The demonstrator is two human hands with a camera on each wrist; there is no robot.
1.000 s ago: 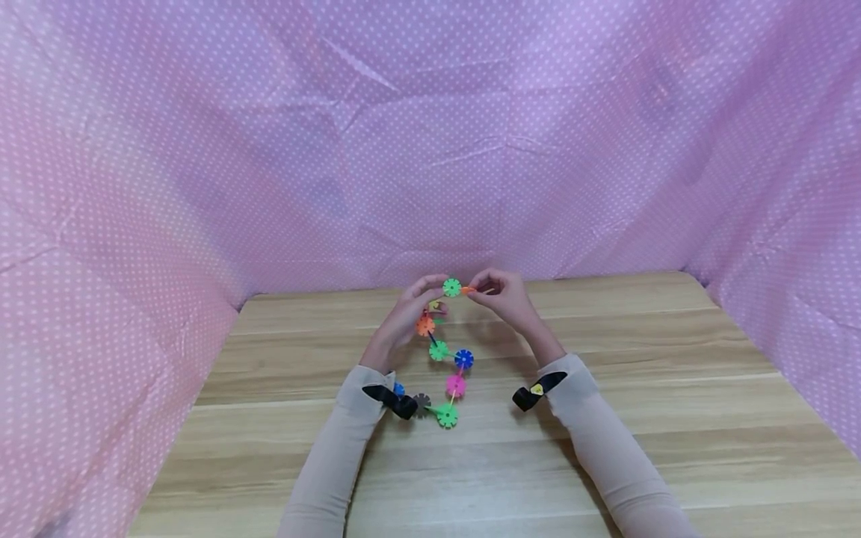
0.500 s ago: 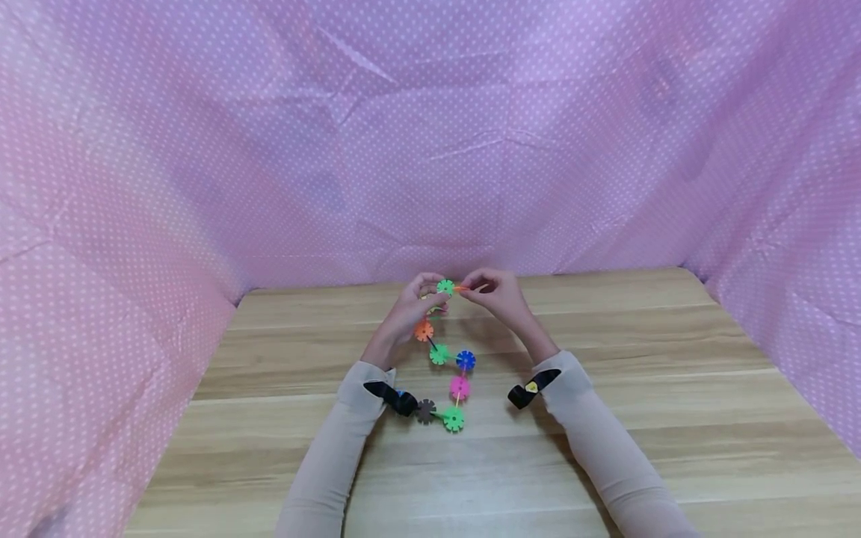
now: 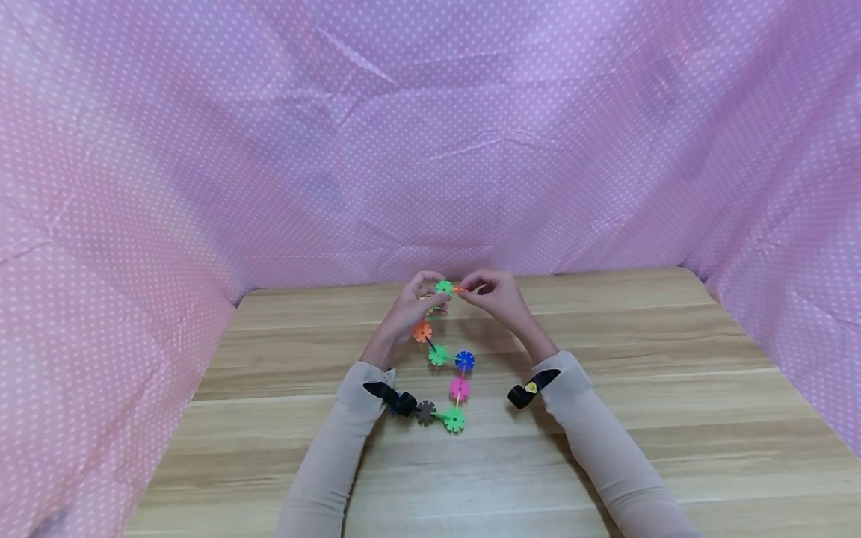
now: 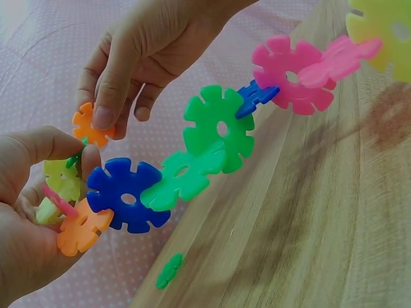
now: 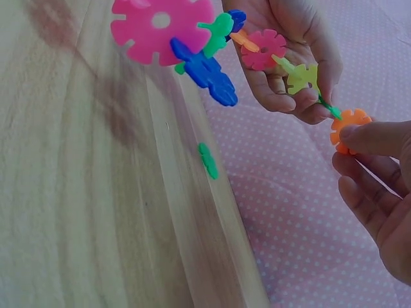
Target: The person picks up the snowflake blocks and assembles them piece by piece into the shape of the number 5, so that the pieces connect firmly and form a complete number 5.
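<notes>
Notched plastic snowflake discs are slotted edge to edge into a hanging chain, with a blue disc [image 3: 465, 361], a pink disc [image 3: 460, 388] and a grey disc [image 3: 426, 412] among them. My left hand [image 3: 406, 310] pinches the green disc [image 3: 444, 288] at the chain's upper end. Yellow discs [image 4: 61, 176] and an orange disc [image 4: 83, 228] lie by its palm. Thumb and fingers of my right hand [image 3: 498, 295] pinch an orange disc [image 5: 351, 128], whose edge meets the green one. How deep their slots engage cannot be told.
A loose green disc [image 5: 207, 160] lies on the wooden table [image 3: 605, 411] near its far edge, beneath the chain. Pink dotted cloth [image 3: 430, 149] hangs behind and at both sides. Part of the chain passes close to the left wrist strap [image 3: 392, 398].
My right hand has shifted slightly left with the orange disc, and the green disc has moved left too. The chain's lower part has swung a little toward the table's near side.
</notes>
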